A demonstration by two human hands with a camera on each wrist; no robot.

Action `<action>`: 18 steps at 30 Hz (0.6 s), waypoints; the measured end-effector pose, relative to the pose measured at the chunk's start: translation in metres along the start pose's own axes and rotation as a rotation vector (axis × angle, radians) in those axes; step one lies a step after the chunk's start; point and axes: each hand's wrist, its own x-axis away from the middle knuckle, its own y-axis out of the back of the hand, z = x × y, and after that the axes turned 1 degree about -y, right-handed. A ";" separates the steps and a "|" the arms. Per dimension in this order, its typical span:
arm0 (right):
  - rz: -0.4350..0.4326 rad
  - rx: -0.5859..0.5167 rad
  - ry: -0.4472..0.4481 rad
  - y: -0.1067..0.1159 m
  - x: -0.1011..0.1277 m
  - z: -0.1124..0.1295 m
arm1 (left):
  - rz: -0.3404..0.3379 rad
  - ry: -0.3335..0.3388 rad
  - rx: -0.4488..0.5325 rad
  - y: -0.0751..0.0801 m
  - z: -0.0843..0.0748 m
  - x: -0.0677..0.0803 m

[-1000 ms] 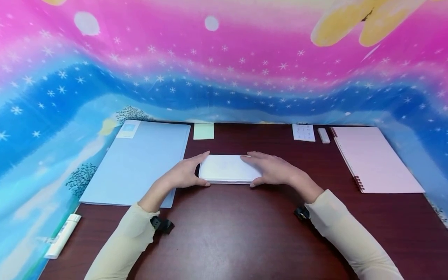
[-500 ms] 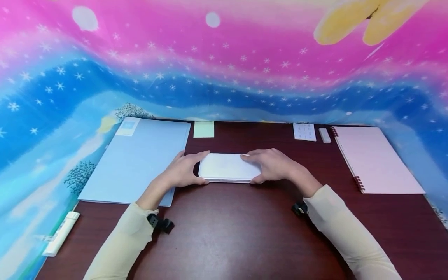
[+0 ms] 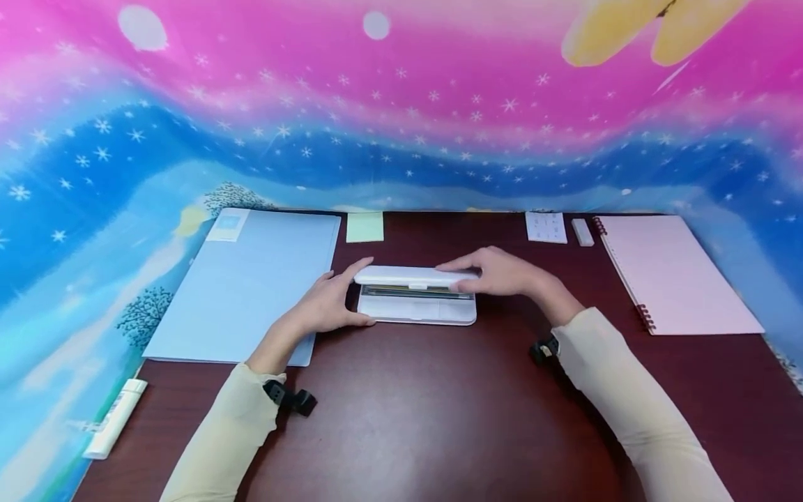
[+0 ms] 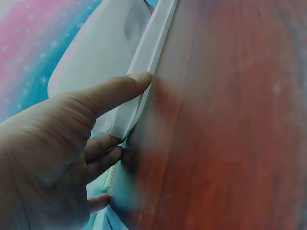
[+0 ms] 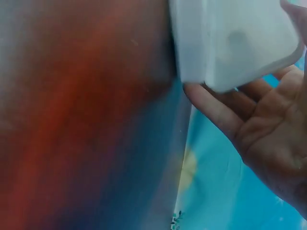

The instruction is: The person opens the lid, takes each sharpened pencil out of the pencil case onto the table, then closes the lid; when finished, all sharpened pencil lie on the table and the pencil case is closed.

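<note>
A white pencil case (image 3: 408, 310) lies on the dark wooden table, its lid (image 3: 395, 275) raised partway and tilted back. Thin grey and yellowish items show in the gap, too small to name. My left hand (image 3: 326, 301) grips the left end of the case; in the left wrist view its thumb (image 4: 120, 91) presses the front edge of the base. With my right hand (image 3: 505, 272) I hold the right end of the lid between thumb and fingers. The right wrist view has the lid (image 5: 254, 40) slanting up beside that hand (image 5: 273, 120).
A light blue folder (image 3: 251, 293) lies left, near the left forearm. Behind are a pale green note pad (image 3: 364, 227), a small printed paper (image 3: 546, 227) and an eraser (image 3: 582, 232). A pink spiral notebook (image 3: 680, 279) lies right, a white tube (image 3: 116, 420) at front left.
The pencil case's lid, earlier closed, has swung up and back. My right hand has risen and moved back with it, while the left hand has kept its place on the left end.
</note>
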 end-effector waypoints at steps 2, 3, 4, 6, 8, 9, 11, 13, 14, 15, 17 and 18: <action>-0.013 -0.067 -0.020 0.008 -0.004 -0.002 | -0.004 0.012 0.016 0.000 0.000 -0.001; -0.025 -0.084 -0.027 0.012 -0.006 -0.003 | -0.002 0.009 0.018 0.001 0.000 -0.002; -0.047 -0.083 -0.037 0.014 -0.008 -0.003 | 0.003 0.008 0.021 0.001 0.000 -0.003; -0.118 -0.063 -0.047 0.018 -0.011 -0.005 | 0.015 0.009 0.016 0.003 0.000 -0.004; -0.213 0.003 -0.061 0.020 -0.016 -0.005 | 0.025 0.018 0.010 0.005 0.000 -0.004; -0.263 0.064 -0.067 0.020 -0.018 -0.004 | 0.028 0.028 0.008 0.005 0.000 -0.004; -0.345 0.173 -0.082 0.018 -0.022 0.000 | 0.032 0.047 0.002 0.005 0.000 -0.003; -0.393 0.302 -0.083 0.013 -0.021 0.006 | 0.040 0.057 0.004 0.004 -0.001 -0.001; -0.399 0.368 -0.075 0.011 -0.018 0.010 | 0.044 0.059 0.008 0.004 -0.001 -0.001; -0.399 0.430 -0.060 0.008 -0.015 0.014 | 0.046 0.057 0.012 0.003 -0.001 -0.001; -0.398 0.509 -0.003 0.002 -0.006 0.024 | 0.048 0.051 0.026 0.001 -0.001 0.000; -0.401 0.532 0.038 -0.001 -0.001 0.029 | 0.046 0.048 0.033 0.001 -0.001 0.001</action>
